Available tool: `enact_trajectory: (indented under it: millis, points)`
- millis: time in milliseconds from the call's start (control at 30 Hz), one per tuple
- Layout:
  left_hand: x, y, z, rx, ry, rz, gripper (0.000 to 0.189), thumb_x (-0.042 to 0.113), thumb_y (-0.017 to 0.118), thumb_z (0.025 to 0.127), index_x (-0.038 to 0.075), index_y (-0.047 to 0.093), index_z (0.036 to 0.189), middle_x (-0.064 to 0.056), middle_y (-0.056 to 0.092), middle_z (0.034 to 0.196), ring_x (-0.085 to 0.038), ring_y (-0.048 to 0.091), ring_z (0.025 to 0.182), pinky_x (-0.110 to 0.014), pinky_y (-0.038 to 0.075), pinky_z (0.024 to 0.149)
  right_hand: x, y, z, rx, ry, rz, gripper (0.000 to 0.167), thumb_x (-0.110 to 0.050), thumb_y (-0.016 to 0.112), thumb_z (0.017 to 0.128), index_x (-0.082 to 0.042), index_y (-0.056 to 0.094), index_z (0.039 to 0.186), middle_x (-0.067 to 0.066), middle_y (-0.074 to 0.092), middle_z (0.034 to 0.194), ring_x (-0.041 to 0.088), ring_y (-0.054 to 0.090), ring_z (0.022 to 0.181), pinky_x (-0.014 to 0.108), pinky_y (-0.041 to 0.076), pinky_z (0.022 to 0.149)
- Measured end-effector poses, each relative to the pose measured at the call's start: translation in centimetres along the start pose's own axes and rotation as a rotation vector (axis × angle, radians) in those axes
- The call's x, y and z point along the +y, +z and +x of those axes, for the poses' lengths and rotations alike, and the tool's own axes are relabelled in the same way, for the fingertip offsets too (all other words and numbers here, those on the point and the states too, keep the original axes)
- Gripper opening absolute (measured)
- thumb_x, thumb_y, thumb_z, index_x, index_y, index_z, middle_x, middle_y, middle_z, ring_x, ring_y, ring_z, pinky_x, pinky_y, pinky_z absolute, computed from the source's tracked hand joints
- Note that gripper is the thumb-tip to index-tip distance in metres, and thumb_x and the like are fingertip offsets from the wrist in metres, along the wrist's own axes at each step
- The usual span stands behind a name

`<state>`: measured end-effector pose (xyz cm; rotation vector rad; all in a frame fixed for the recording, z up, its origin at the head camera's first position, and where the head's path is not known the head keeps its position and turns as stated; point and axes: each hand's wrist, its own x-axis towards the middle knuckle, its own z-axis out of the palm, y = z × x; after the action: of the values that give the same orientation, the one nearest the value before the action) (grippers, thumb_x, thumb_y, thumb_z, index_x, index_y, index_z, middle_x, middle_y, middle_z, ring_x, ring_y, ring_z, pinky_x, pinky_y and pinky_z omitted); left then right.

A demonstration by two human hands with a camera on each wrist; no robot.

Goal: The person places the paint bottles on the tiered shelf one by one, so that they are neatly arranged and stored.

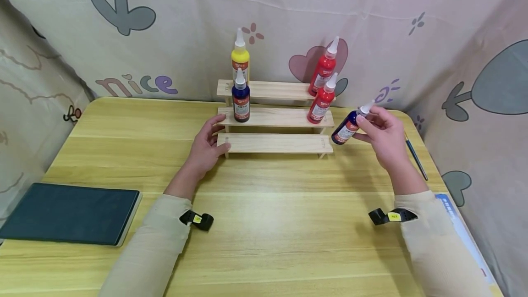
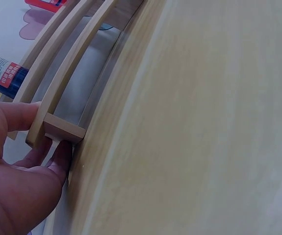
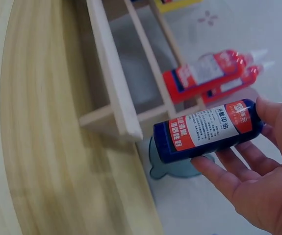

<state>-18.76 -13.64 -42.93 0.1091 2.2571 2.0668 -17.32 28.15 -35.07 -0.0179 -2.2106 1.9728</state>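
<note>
A three-step wooden rack (image 1: 274, 143) stands at the back of the table. My left hand (image 1: 205, 147) grips its left end, thumb on the lowest step, fingers around the side. Beside the rack's right end, my right hand (image 1: 384, 134) holds a dark blue ink bottle (image 3: 207, 129) with a white nozzle, tilted and apart from the rack. A yellow bottle (image 1: 240, 58) stands at the top step's left, with another blue bottle (image 1: 241, 102) on the middle step before it. On the right are a red bottle (image 1: 322, 73) on top and a second red bottle (image 1: 321, 106) on the middle step.
A dark green flat board (image 1: 70, 214) lies at the table's left. Near the right edge are a thin dark brush (image 1: 416, 159) and a blue-and-white sheet (image 1: 464, 233), partly under the right sleeve. Printed cloth (image 1: 198, 26) hangs behind the table.
</note>
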Motion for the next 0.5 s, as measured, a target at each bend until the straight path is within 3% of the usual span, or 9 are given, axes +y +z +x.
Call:
enact_trajectory:
  millis: [500]
  points:
    - [0.1, 0.1, 0.0, 0.003, -0.002, 0.004, 0.075, -0.016, 0.063, 0.089, 0.024, 0.044, 0.149, -0.012, 0.042, 0.147, -0.032, 0.045, 0.128, -0.045, 0.035, 0.109, -2.0, 4.2, -1.3, -0.142, -0.094, -0.008, 0.026, -0.007, 0.07, 0.094, -0.004, 0.068, 0.12, 0.014, 0.063, 0.105, 0.023, 0.065, 0.095, 0.034, 0.057, 0.073]
